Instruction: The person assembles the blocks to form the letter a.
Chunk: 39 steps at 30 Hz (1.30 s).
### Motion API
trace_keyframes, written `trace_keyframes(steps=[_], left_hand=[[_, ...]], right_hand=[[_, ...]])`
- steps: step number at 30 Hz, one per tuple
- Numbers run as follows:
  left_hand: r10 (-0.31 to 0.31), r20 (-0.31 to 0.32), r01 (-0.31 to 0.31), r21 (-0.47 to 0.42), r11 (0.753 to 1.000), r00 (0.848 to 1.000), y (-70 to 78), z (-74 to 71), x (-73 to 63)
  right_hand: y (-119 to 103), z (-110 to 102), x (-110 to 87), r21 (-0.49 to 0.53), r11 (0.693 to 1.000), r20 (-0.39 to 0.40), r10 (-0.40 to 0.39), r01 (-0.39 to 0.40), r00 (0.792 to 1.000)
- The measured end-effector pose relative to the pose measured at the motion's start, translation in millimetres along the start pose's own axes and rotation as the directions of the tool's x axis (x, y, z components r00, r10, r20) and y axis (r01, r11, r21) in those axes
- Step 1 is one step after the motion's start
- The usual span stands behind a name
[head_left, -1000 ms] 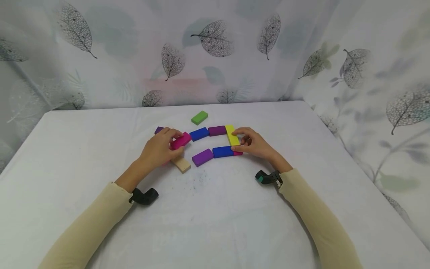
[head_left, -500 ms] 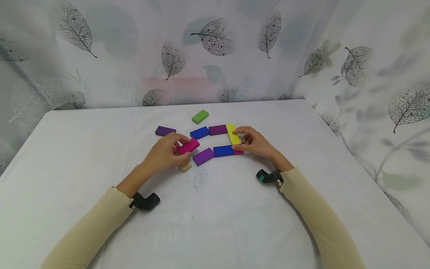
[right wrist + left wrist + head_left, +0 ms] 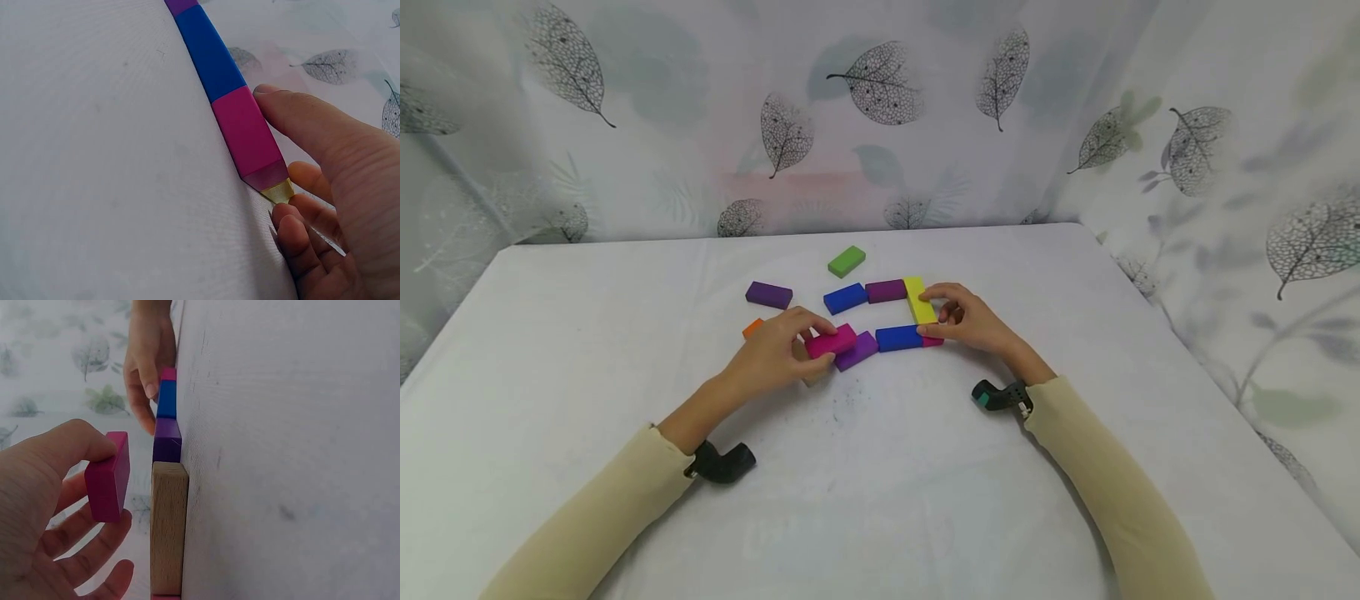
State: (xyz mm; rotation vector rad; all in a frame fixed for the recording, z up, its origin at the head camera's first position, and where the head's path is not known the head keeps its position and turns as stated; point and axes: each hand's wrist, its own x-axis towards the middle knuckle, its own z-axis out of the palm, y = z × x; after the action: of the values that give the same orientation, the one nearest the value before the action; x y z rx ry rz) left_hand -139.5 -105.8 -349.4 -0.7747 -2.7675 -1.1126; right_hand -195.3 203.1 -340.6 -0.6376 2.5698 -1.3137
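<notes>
My left hand point(image 3: 767, 350) pinches a pink wooden block point(image 3: 833, 340) between thumb and fingers. In the left wrist view, that block hangs apart from a plain wood block point(image 3: 169, 531) and a purple block point(image 3: 167, 439). My right hand point(image 3: 973, 321) is curled at the right end of the block outline. One finger touches the yellow block point(image 3: 920, 302), while the thumb lies against the top edge of another pink block point(image 3: 250, 134). A blue block point(image 3: 898, 337) joins that pink block to the purple one. The left hand partly hides the plain wood block in the head view.
Along the far side lie another blue block point(image 3: 846, 298) and a maroon block point(image 3: 886, 290). Beyond them is a green block point(image 3: 847, 261). A dark purple block point(image 3: 769, 294) and a partly hidden orange block point(image 3: 752, 327) lie to the left on the white table point(image 3: 880, 500).
My left hand has carried the pink block rightward and nearer to me, over to the purple block. The dark purple and orange blocks have come into view. My right hand stays put.
</notes>
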Motion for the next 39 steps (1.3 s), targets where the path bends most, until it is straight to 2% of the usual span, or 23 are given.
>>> trace_keyframes(steps=[8,18,22,27,34,39], left_hand=[[0.034,0.043,-0.033,-0.022,0.999,0.998,4.2,1.1,-8.6],[0.137,0.089,-0.134,-0.038,0.99,0.986,9.3,1.9,-21.8],[0.157,0.114,-0.156,-0.016,0.988,0.981,11.5,2.9,-28.5],[0.148,0.161,-0.153,0.018,0.988,0.976,14.4,3.6,-34.7],[0.142,0.203,-0.153,0.039,0.987,0.969,15.2,3.8,-38.9],[0.127,0.217,-0.149,0.089,0.985,0.968,13.9,5.8,-40.7]], right_hand=[[1,1,0.6,-0.013,1.0,0.0,-0.002,0.002,1.0],[5,1,1.3,0.006,1.0,0.002,-0.001,0.001,1.0],[5,1,1.8,0.002,1.0,0.002,-0.004,0.004,1.0],[5,1,1.9,0.002,1.0,0.002,-0.013,0.013,1.0],[45,2,15.6,0.01,1.0,-0.013,-0.017,0.017,1.0],[45,3,15.5,0.008,1.0,-0.012,-0.014,0.014,1.0]])
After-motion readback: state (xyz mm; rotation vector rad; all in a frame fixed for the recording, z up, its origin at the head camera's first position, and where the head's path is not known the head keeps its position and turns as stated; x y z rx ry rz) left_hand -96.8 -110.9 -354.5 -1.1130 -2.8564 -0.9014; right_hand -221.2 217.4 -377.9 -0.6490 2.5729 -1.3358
